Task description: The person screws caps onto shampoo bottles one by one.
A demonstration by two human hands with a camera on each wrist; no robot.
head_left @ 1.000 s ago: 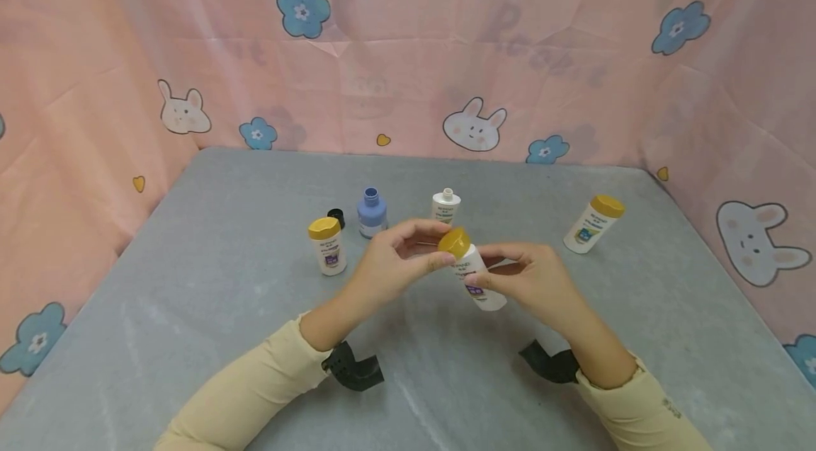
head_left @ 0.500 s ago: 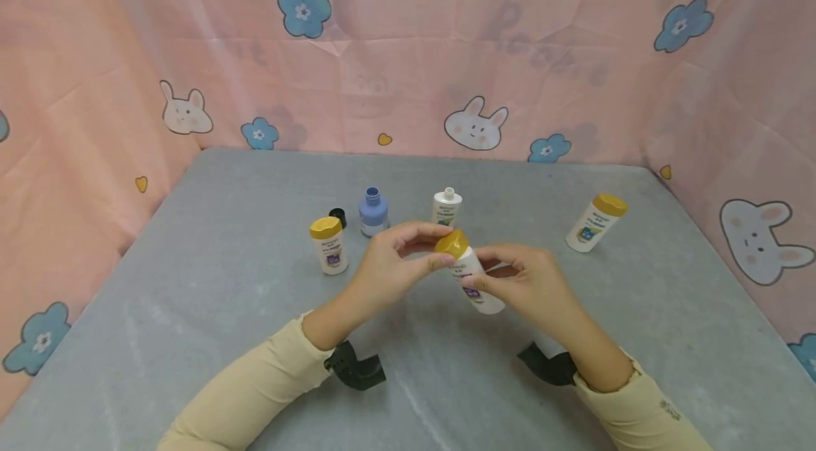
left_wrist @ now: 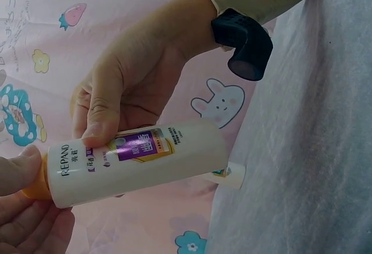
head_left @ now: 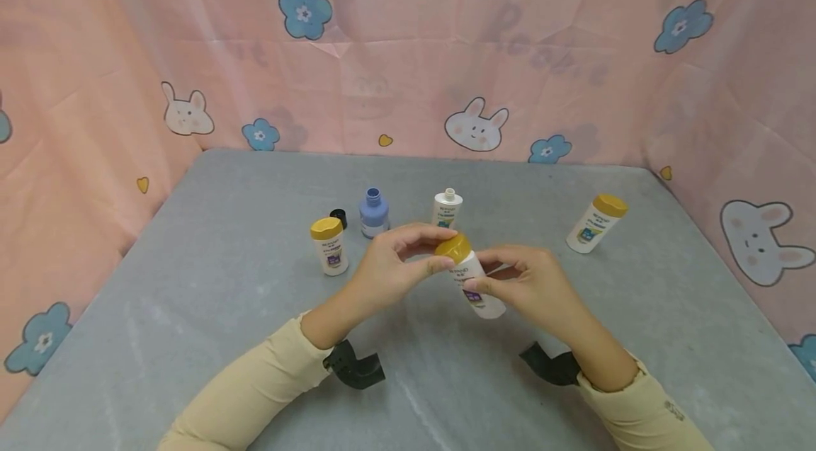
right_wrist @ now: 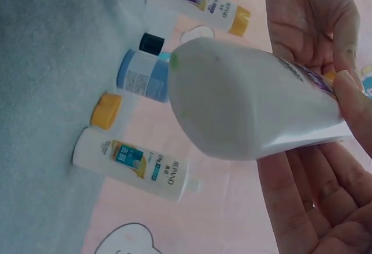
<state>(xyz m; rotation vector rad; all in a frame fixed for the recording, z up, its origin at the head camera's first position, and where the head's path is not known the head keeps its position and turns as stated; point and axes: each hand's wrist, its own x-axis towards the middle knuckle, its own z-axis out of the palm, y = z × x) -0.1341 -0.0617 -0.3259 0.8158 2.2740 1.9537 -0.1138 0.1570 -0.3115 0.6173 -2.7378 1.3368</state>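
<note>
Between my hands a white shampoo bottle (head_left: 479, 295) with a purple label tilts above the table, its yellow cap (head_left: 455, 248) up and to the left. My left hand (head_left: 398, 261) pinches that cap between thumb and fingers. My right hand (head_left: 532, 284) grips the bottle's body, thumb on the label side. In the left wrist view the bottle (left_wrist: 139, 161) lies nearly sideways, with the cap (left_wrist: 38, 179) partly covered by left fingers. The right wrist view shows the base of the bottle (right_wrist: 215, 100) up close.
Behind my hands stand an uncapped white bottle (head_left: 446, 207) and an uncapped blue bottle (head_left: 373, 214). A black cap (head_left: 339, 216) lies near a yellow-capped bottle (head_left: 330, 253) on the left. Another yellow-capped bottle (head_left: 593, 226) stands far right. A loose yellow cap (right_wrist: 106, 110) shows in the right wrist view.
The held bottle has shifted slightly, its base a little lower than before. Both hands keep their hold on cap and body; the other bottles stay where they were.
</note>
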